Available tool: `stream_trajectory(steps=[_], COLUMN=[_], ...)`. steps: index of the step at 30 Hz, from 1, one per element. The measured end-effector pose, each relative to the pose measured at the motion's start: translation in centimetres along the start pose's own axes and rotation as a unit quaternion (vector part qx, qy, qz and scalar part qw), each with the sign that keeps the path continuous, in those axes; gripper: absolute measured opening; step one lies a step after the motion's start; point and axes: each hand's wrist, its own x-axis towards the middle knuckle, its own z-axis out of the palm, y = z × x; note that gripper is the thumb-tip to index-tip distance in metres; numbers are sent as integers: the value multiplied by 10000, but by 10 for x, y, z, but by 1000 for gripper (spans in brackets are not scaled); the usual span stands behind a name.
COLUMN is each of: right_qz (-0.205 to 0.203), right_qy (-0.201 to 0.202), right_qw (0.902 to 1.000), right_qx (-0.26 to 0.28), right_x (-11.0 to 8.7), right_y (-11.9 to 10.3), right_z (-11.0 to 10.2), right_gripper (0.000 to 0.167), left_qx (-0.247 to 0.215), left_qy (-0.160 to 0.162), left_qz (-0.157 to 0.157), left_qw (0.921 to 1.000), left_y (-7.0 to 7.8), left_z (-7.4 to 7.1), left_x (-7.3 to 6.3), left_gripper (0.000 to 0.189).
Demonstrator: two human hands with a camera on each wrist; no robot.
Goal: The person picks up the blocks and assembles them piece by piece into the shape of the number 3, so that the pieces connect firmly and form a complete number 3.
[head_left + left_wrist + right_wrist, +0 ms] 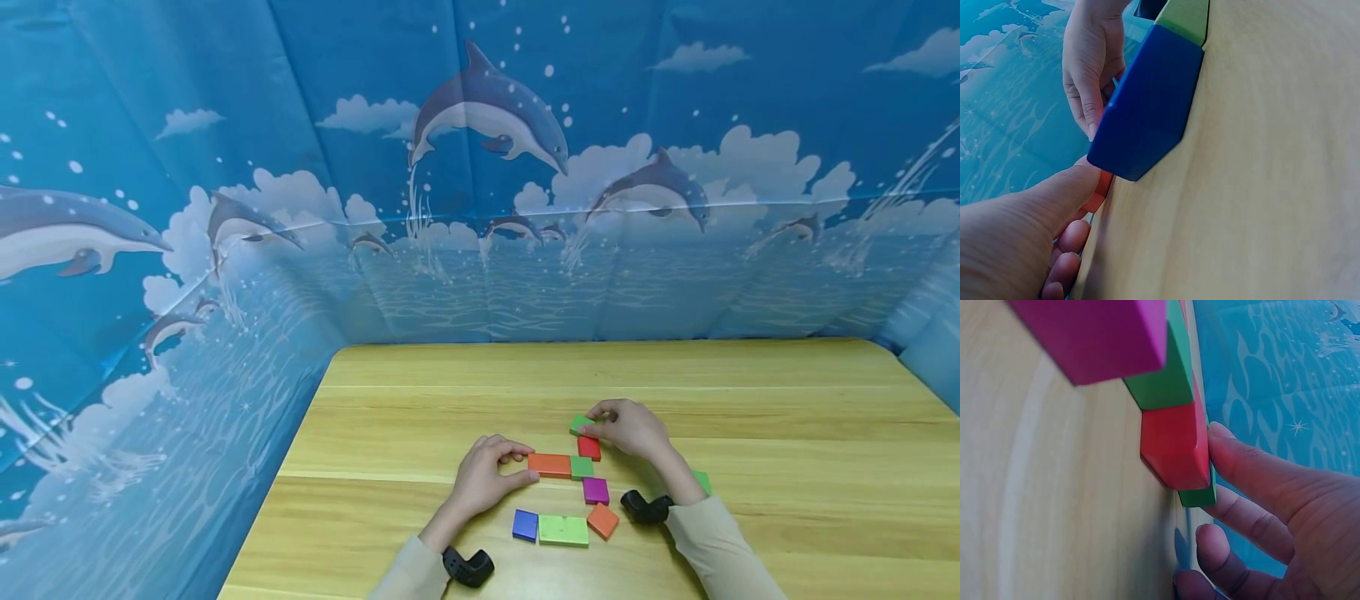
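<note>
Colored blocks lie in a bent row on the wooden table. My right hand point(630, 429) pinches a green block point(580, 423) at the far end, behind a red block point(588, 448). In the right wrist view, the thumb is beside the red block point(1175, 447), and the held green block point(1199, 497) shows behind it. My left hand point(483, 475) holds the left end of a long orange block point(549, 465) between thumb and fingers. That block's right end meets a green square block point(582, 468). In the left wrist view, a blue block point(1147, 103) partly hides the orange one.
Nearer the front are a magenta block point(596, 491), a tilted orange square block point(603, 521), a long light green block point(563, 531) and the blue block. Another green block point(702, 482) sits beside my right forearm. A dolphin-print curtain point(480, 275) stands behind the table point(787, 417).
</note>
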Motion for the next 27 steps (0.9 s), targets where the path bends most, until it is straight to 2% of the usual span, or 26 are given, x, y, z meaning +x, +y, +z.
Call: stream_trajectory(steps=[10, 14, 21, 27], right_qz=[-23, -129, -458, -449], right_qy=[-18, 70, 481, 715], right_qw=[10000, 9998, 9972, 9964], right_qx=[63, 161, 331, -113], right_x=[-1, -4, -23, -50], right_y=[-1, -1, 6, 16], right_z=[-2, -6, -33, -59], right_gripper=[47, 42, 45, 46], left_qx=[15, 13, 72, 76], left_qy=[-19, -35, -47, -46], left_qz=[1, -15, -9, 10], left_qw=[10000, 10000, 10000, 10000], left_y=[0, 0, 0, -1], left_z=[-1, -1, -1, -2], left_x=[1, 2, 2, 2], left_gripper=[34, 35, 35, 35])
